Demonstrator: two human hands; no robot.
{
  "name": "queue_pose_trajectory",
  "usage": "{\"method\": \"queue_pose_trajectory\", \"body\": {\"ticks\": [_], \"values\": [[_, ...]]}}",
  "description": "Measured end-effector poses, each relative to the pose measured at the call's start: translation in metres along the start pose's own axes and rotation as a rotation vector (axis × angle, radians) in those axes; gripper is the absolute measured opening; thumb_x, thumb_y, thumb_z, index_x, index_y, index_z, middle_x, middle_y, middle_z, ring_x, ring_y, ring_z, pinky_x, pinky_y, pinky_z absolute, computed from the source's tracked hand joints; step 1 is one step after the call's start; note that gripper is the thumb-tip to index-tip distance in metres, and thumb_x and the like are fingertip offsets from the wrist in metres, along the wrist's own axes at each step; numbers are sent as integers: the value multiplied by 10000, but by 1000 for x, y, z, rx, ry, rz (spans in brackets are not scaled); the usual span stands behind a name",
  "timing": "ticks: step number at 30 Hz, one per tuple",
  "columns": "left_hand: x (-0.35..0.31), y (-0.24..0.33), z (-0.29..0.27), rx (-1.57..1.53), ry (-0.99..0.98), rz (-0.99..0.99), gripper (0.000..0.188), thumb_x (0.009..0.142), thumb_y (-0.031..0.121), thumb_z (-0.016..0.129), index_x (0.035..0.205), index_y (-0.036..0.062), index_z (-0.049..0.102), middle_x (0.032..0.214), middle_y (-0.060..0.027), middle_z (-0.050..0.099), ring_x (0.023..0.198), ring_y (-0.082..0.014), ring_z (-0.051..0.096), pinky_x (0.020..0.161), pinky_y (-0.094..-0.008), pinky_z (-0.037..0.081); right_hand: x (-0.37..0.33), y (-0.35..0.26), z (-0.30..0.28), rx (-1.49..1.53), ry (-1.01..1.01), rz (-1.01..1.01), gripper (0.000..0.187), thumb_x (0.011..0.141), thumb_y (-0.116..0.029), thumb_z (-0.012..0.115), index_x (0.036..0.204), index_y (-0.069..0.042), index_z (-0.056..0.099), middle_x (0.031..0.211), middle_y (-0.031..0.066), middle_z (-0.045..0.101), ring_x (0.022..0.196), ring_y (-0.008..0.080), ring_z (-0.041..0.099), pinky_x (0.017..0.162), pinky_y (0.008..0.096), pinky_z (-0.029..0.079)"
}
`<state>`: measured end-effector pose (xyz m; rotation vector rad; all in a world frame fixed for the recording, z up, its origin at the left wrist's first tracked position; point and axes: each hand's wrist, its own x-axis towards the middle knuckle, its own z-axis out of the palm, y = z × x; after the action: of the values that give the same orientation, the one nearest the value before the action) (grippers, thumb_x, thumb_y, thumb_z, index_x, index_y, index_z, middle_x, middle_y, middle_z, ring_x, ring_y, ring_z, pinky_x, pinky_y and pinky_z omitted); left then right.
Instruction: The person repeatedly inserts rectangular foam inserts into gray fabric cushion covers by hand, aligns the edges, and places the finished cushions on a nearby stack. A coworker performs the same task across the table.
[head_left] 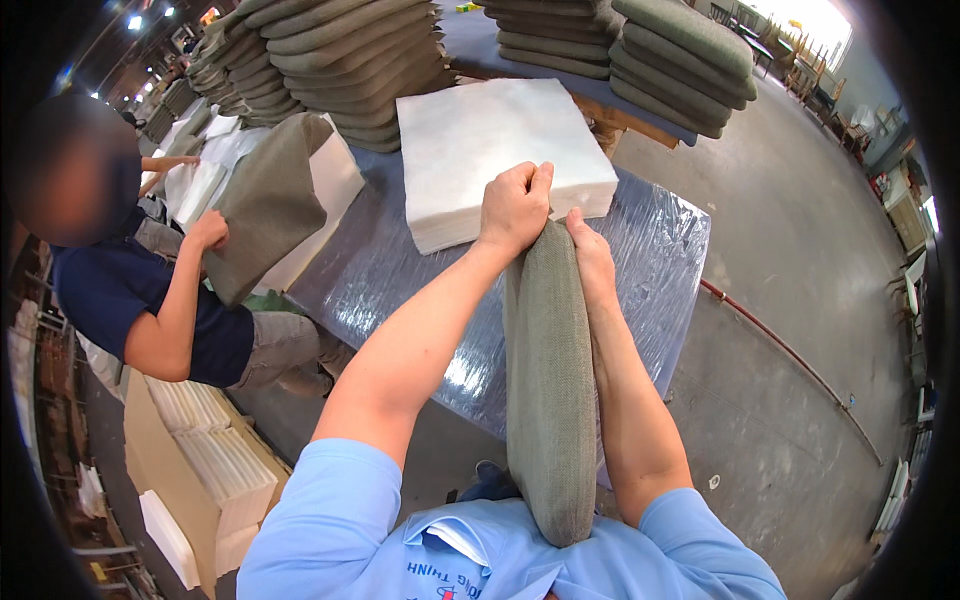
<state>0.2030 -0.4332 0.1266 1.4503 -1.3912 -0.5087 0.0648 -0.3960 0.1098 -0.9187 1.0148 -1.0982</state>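
A grey-green fabric-covered cushion (552, 390) stands on edge between my arms, its near end against my blue shirt. At its far top corner my left hand (518, 207) is closed, pinching the cover. My right hand (592, 258) grips the same end from the right side, thumb up along the edge. Just beyond my hands, a stack of white padding sheets (505, 140) lies on the plastic-wrapped table (430, 325). The cushion hides part of my right forearm and the table's near edge.
At the left, a co-worker handles a grey-green cover (270, 205) over a white foam piece (335, 185). Stacked cushions (345, 65) rise at the back left, more cushions (680, 65) at the back right. A cardboard box (165, 450) of white foam stands lower left; a red hose (790, 355) crosses the floor.
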Motion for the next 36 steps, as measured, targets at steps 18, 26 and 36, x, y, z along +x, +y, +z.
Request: {"method": "queue_pose_trajectory", "body": {"ticks": [18, 26, 36], "values": [[-7, -15, -27, -474, -330, -363, 681, 1054, 642, 429, 922, 38, 716, 911, -60, 684, 853, -153, 612, 771, -319, 476, 10, 3, 17, -158, 55, -307, 392, 1081, -298, 566, 932, 31, 719, 852, -3, 665, 788, 81, 560, 735, 269, 475], [-52, 2, -30, -619, -262, -369, 677, 1060, 623, 445, 890, 21, 703, 828, -14, 608, 807, -119, 535, 742, -299, 434, 63, -24, 25, -470, 212, -328, 507, 1020, -403, 603, 811, 48, 702, 696, 130, 663, 664, 208, 592, 687, 387, 483], [-61, -6, -20, -516, -97, -279, 428, 1095, 397, 514, 958, 37, 700, 870, 48, 599, 802, -64, 500, 718, -255, 420, 85, -21, 51, -844, 193, -353, 397, 859, -364, 705, 744, 15, 717, 750, 235, 695, 711, 366, 683, 739, 440, 538]]}}
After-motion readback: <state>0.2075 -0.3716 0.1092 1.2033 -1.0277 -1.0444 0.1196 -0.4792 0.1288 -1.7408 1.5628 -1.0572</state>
